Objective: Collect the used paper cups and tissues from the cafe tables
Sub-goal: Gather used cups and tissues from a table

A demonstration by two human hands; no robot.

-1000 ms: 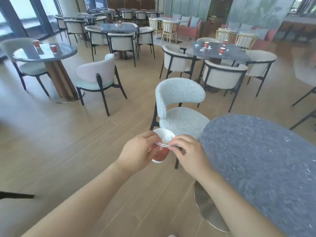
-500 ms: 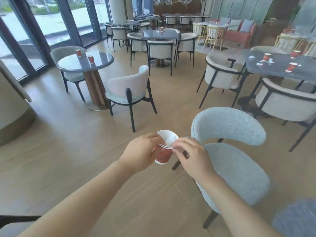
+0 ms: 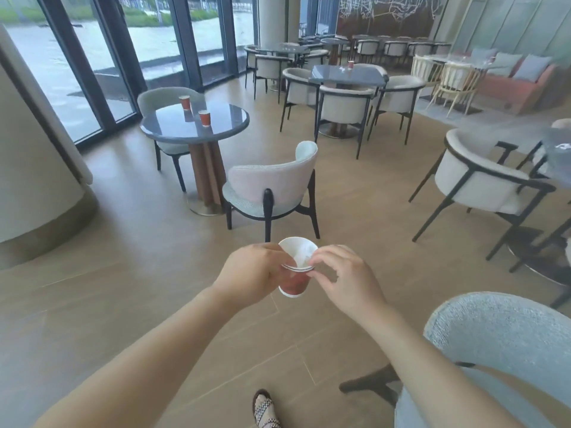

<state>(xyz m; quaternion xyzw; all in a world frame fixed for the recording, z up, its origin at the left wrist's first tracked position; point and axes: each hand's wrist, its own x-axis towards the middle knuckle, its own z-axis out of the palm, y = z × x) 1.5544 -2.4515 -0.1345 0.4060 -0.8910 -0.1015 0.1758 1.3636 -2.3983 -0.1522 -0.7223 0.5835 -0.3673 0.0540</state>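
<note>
Left hand point(image 3: 256, 274) wraps its curled fingers round the red side of a cup stack point(image 3: 293, 285), held upright at chest height with the mouth tipped slightly away. The right hand point(image 3: 346, 279) pinches the near rim between thumb and forefinger. Something white and crumpled, probably tissue, lies inside.

Ahead and to the left stands a round tabletop point(image 3: 173, 132), well apart from both hands, with a pale chair point(image 3: 272, 186) between it and the person. On it stand two red cups point(image 3: 204, 118), upright, one behind the other. They lie on the left hand's side, but that hand is occupied, so the right hand would likely have to let go of the rim and reach across.

Farther back, a square tabletop point(image 3: 346, 78) carries another small cup point(image 3: 350, 64).
</note>
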